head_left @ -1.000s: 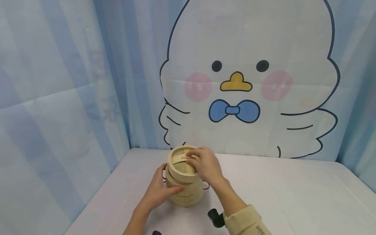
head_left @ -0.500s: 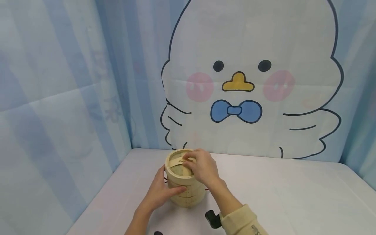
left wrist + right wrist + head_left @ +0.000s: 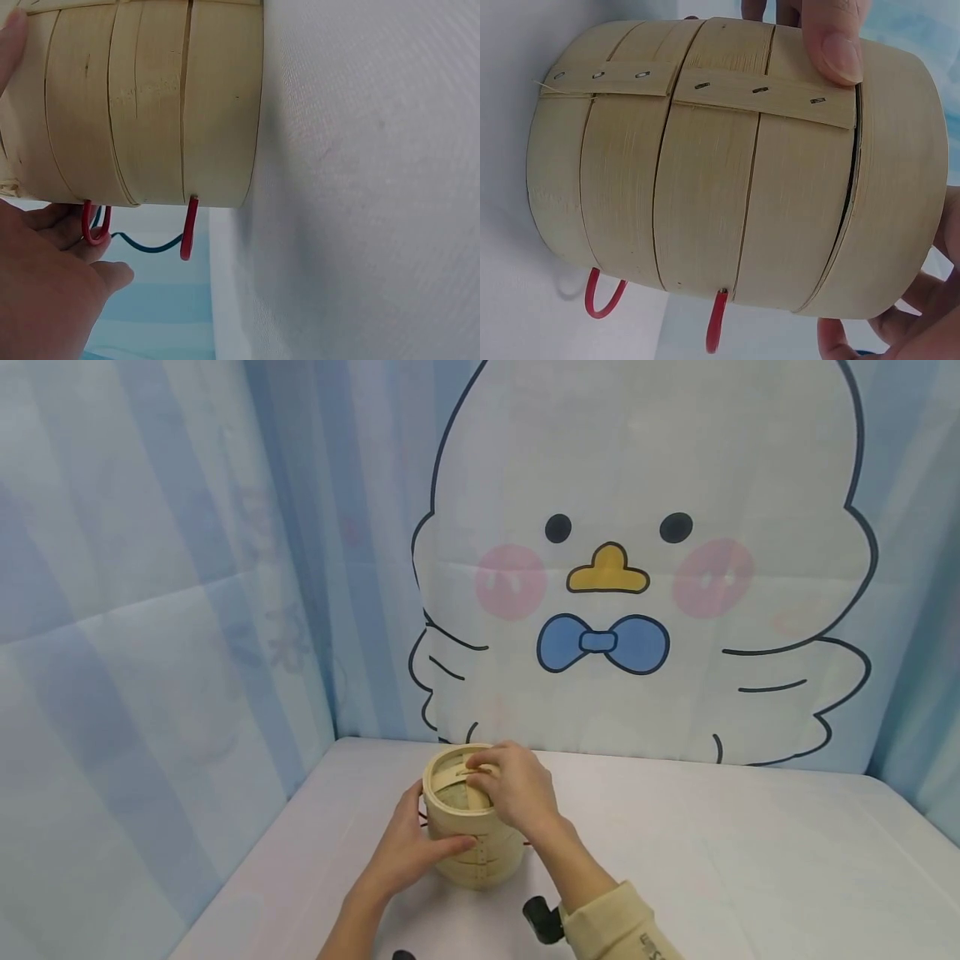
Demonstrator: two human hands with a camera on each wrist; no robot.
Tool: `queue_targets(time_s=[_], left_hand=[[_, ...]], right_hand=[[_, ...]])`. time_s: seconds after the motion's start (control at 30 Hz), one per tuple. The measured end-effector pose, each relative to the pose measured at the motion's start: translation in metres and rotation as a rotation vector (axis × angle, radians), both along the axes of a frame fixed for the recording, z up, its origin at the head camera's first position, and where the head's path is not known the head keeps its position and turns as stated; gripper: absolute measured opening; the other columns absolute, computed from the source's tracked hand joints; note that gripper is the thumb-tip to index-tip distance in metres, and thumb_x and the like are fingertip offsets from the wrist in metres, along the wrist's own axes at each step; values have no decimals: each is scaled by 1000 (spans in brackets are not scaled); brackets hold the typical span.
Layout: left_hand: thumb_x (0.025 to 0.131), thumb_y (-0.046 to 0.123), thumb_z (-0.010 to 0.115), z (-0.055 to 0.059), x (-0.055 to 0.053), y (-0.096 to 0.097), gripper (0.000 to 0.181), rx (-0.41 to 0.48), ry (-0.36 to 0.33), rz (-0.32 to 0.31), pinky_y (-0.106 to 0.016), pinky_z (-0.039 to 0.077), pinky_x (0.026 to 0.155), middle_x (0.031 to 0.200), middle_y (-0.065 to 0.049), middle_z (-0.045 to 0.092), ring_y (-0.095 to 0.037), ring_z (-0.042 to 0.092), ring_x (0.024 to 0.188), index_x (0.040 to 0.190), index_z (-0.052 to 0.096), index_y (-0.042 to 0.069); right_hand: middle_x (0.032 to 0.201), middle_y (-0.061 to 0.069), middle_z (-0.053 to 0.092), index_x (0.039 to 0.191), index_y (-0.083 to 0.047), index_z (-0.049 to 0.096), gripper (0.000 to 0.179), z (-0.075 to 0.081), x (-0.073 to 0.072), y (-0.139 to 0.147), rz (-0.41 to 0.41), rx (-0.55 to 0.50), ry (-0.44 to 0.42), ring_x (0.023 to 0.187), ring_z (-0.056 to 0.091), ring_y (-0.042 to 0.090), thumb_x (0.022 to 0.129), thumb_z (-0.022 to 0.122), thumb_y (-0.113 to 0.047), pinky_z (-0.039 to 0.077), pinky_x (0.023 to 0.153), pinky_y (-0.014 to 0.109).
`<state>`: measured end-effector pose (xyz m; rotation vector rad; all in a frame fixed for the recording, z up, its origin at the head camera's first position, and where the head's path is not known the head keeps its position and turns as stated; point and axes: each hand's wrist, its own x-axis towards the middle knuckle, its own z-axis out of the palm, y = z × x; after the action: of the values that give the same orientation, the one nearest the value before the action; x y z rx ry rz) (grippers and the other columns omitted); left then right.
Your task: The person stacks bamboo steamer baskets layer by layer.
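Note:
A round bamboo steamer [image 3: 480, 864] of stacked tiers stands upright on the table, left of centre in the head view. Its lid [image 3: 453, 795] sits on top, with a thin dark gap showing under the lid's rim [image 3: 900, 180] in the right wrist view. My left hand [image 3: 408, 847] grips the upper tier from the left, thumb across the front and fingers round the side. From above, my right hand [image 3: 521, 787] pinches the strap handle at the lid's middle; its fingertips partly hide the handle. Red loops [image 3: 189, 229] stick out from the steamer's side.
White cloth covers the table [image 3: 712, 860]. A blue striped curtain [image 3: 150, 610] hangs at the left, and a backdrop [image 3: 637, 710] with a cartoon bird rises behind the table. A black device [image 3: 543, 920] juts from beside the right sleeve [image 3: 618, 922].
The lid, raised and askew on the steamer a second ago, has come down and left onto the top tier with my right hand. My left hand has kept its grip.

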<state>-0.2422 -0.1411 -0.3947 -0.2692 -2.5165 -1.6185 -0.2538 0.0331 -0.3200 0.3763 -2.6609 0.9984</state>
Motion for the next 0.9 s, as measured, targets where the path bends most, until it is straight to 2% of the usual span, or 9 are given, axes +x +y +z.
queue_targets(time_s=[0.53, 0.7, 0.9], left_hand=[[71, 39, 93, 0, 1, 0, 110, -15, -1, 5, -58, 42, 103, 150, -22, 40, -36, 45, 131, 154, 31, 1], [71, 38, 93, 0, 1, 0, 110, -5, 4, -2, -58, 42, 103, 149, -22, 40, -36, 45, 131, 153, 31, 0], [70, 39, 94, 1, 1, -1, 114, -5, 14, -8, -62, 37, 108, 152, -23, 36, -39, 38, 138, 154, 28, 1]], right_hand=[[121, 9, 67, 105, -17, 79, 14, -2, 3, -3, -28, -4, 14, 115, 61, 32, 91, 77, -22, 53, 89, 53], [124, 9, 67, 108, -16, 79, 17, -1, 3, 0, -16, -18, -9, 118, 60, 33, 93, 76, -22, 52, 93, 55], [126, 9, 67, 109, -15, 78, 20, 0, 4, 7, 7, -53, 20, 121, 59, 34, 92, 75, -24, 48, 99, 56]])
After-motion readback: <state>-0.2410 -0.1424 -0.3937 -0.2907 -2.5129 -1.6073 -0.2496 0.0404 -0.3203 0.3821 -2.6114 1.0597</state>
